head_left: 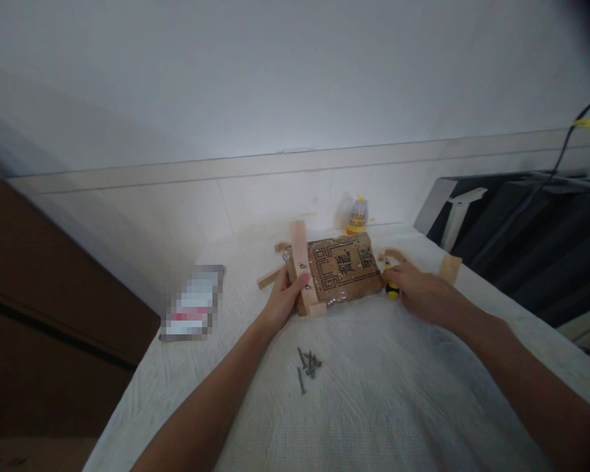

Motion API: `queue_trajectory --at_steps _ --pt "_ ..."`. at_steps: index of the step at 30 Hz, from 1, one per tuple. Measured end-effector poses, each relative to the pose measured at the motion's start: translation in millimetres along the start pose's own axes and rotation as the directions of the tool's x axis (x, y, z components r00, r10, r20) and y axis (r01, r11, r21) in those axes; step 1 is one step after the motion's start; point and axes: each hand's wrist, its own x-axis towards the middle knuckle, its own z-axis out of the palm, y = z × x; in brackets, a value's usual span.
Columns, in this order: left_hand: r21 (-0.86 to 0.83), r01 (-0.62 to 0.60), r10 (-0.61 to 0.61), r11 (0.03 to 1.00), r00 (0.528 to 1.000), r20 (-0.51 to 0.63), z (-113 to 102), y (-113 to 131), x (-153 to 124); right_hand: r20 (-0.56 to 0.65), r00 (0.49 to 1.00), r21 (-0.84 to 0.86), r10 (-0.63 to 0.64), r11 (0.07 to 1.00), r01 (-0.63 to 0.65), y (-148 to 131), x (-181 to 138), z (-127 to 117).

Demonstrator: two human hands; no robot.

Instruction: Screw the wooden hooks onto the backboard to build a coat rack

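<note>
My left hand is closed around the left end of a pale wooden strip, its thumb pressed on the face between two screw heads or holes. Behind the strip lies a brown block-shaped package in clear plastic, printed with black characters and a line pattern. At the package's right end, my right hand is closed on a small screwdriver with a yellow and black handle. Its tip is too small to make out. Other wooden pieces stick out to the left of the package.
Several loose screws lie on the white cloth in front. A blurred-out flat device rests at left. Against the wall stands a clear cone-shaped container with yellow parts. A wooden block lies beyond my right wrist.
</note>
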Motion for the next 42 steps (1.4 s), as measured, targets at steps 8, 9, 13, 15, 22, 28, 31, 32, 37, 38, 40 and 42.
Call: queue_trajectory --at_steps 8,9,13,15,22,28,31,32,37,38,40,42 --pt "-0.014 0.004 -0.004 1.000 1.000 -0.013 0 0 -2 -0.085 0.978 -0.025 -0.189 0.982 0.187 -3 -27 8" --pt "-0.023 0.009 -0.009 1.000 1.000 -0.008 0 -1 -2 -0.199 0.960 0.044 -0.196 0.977 0.209 -3 -29 4" --pt "-0.058 0.021 -0.021 0.998 1.000 -0.003 1 0 -2 -0.584 0.811 0.390 0.047 0.892 0.229 -12 -22 -33" --pt "-0.062 0.011 -0.012 0.998 1.000 -0.009 2 0 -2 -0.601 0.796 0.537 0.062 0.769 0.346 -27 -10 -57" --pt "-0.052 0.030 -0.031 0.998 0.999 -0.017 1 1 -2 -0.714 0.696 0.646 0.074 0.454 0.614 -84 19 -79" --pt "-0.036 0.028 -0.029 0.999 0.999 -0.033 5 2 -5 -0.728 0.669 0.640 0.152 0.502 0.582 -87 0 -30" --pt "0.009 -0.024 0.025 1.000 0.999 -0.045 7 3 -9 -0.776 0.602 0.595 0.188 0.531 0.603 -86 -9 -13" --pt "0.023 -0.037 0.038 0.999 0.998 -0.053 8 3 -10 -0.801 0.575 0.561 0.168 0.547 0.621 -87 -11 -10" --pt "0.057 -0.061 0.066 0.997 0.993 -0.098 9 4 -13 -0.873 0.487 0.346 -0.027 0.671 0.656 -93 -21 -10" --pt "0.062 -0.065 0.072 0.996 0.992 -0.104 9 5 -13 -0.872 0.486 0.316 -0.061 0.688 0.653 -94 -23 -12" --pt "0.068 -0.072 0.080 0.995 0.990 -0.112 9 5 -12 -0.867 0.487 0.277 -0.110 0.706 0.652 -96 -25 -14" --pt "0.066 -0.072 0.079 0.995 0.990 -0.115 9 6 -12 -0.868 0.482 0.263 -0.116 0.716 0.647 -97 -25 -14"
